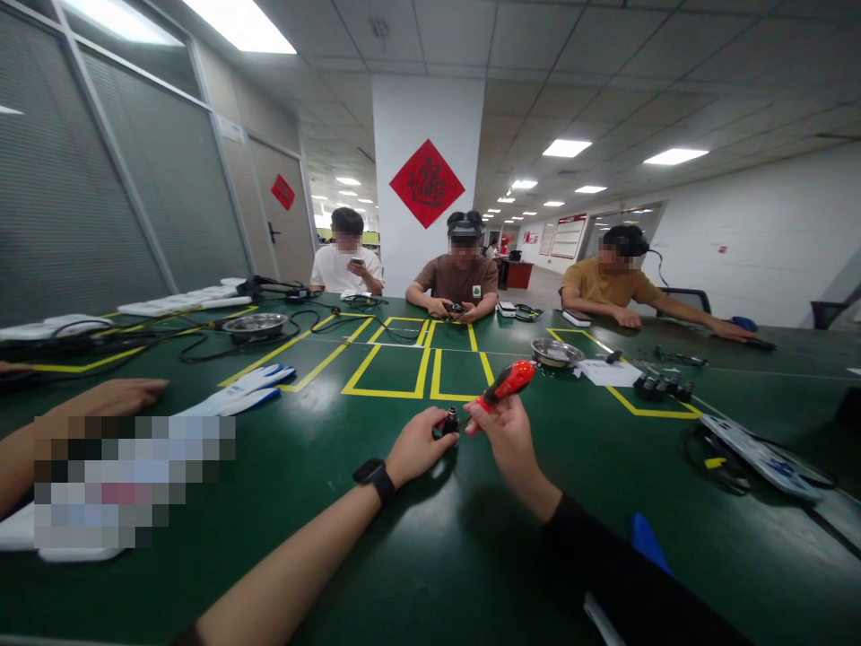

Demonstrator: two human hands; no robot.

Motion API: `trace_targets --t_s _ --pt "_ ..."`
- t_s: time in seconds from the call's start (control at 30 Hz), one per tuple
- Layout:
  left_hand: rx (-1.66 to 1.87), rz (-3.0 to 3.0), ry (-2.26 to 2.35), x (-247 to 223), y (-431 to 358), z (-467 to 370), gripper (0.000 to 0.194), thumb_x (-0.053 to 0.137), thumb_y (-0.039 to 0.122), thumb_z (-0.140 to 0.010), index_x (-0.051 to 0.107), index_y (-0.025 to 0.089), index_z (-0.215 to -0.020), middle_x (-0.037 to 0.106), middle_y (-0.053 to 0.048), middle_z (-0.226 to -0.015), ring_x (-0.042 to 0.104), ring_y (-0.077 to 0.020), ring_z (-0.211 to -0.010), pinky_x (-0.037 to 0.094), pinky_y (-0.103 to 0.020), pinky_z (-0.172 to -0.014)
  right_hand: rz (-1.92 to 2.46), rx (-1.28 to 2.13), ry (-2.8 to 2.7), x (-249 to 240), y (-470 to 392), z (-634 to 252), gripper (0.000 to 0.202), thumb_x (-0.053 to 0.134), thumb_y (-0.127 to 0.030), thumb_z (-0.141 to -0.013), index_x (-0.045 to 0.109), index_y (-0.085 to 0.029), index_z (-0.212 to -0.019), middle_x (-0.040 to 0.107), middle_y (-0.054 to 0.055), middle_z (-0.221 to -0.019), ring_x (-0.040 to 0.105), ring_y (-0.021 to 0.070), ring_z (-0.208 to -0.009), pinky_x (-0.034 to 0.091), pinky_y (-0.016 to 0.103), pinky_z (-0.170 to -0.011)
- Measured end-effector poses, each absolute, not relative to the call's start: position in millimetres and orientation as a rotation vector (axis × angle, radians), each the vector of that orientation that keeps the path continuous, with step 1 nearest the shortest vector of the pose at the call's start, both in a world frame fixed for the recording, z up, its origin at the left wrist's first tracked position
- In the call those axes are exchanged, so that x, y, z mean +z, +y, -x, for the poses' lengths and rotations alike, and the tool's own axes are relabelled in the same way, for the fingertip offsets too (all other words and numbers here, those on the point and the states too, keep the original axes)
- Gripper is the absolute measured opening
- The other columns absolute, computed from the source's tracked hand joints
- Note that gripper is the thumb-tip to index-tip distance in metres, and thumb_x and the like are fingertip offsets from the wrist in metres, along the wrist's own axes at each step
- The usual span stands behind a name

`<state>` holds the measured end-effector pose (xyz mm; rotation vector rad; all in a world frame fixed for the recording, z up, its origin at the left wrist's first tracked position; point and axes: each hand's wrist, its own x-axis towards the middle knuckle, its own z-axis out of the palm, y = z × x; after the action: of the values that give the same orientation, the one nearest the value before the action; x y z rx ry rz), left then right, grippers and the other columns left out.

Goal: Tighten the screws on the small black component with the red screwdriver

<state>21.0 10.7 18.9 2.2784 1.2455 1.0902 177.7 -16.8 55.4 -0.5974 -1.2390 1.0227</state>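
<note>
My left hand (421, 442), with a dark watch on its wrist, is closed around a small black cylindrical part (451, 418). The part stands roughly upright just over the green table, its ringed top showing above my fingers. In my right hand (506, 437) is a screwdriver (509, 384) with a red and black handle. Its handle points up and to the right, and the shaft end slants down toward the black part. Whether the screwdriver's tip touches the part I cannot tell, since my fingers hide it.
Yellow tape outlines (383, 392) mark the green table (323, 547). White-and-blue gloves (259, 386) lie left, near another person's hand (127, 395). Metal bowls (555, 352), small black parts (663, 388) and a cabled white power strip (757, 455) sit around. Several people are seated nearby.
</note>
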Motion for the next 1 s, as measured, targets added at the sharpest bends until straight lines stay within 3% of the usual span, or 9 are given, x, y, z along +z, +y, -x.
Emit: trace_targets --t_s 0.23,0.47,0.77,1.0 --pt "1.113 -2.265 1.269 18.0 7.8 -24.6 0.012 0.058 0.028 -0.075 0.058 0.016 -0.077 0.056 -0.002 -0.075 0.051 -0.0159 -0.072 0.039 -0.026 -0.067 0.523 1.085 -1.247 57.3 -18.3 -179.4 0.031 0.052 -0.034 -0.084 0.046 -0.020 -0.110 0.063 0.006 -0.098 0.062 0.0118 -0.064 0.053 0.027 -0.059" --pt "1.096 -2.323 1.226 16.8 7.2 -20.2 0.013 0.058 0.029 -0.076 0.057 0.016 -0.076 0.055 -0.001 -0.075 0.051 -0.0153 -0.071 0.038 -0.025 -0.065 0.538 1.002 -1.265 53.4 -16.9 -178.6 0.030 0.064 -0.028 -0.076 0.042 -0.022 -0.095 0.064 -0.002 -0.077 0.059 0.0102 -0.052 0.050 0.023 -0.053" --pt "1.089 -2.318 1.225 15.7 6.1 -18.4 0.014 0.059 0.029 -0.075 0.060 0.017 -0.080 0.058 -0.002 -0.079 0.052 -0.0162 -0.074 0.039 -0.026 -0.068 0.520 1.072 -1.308 55.6 -22.0 -177.7 0.024 0.051 -0.033 -0.085 0.048 -0.020 -0.104 0.063 0.005 -0.095 0.062 0.0120 -0.064 0.053 0.028 -0.062" --pt "1.089 -2.311 1.216 16.0 6.3 -18.4 0.015 0.059 0.030 -0.076 0.060 0.016 -0.081 0.058 -0.002 -0.077 0.052 -0.0159 -0.073 0.039 -0.026 -0.067 0.544 0.987 -1.290 56.1 -19.0 -178.0 0.028 0.063 -0.027 -0.077 0.042 -0.022 -0.095 0.063 -0.001 -0.079 0.059 0.0094 -0.053 0.049 0.023 -0.055"
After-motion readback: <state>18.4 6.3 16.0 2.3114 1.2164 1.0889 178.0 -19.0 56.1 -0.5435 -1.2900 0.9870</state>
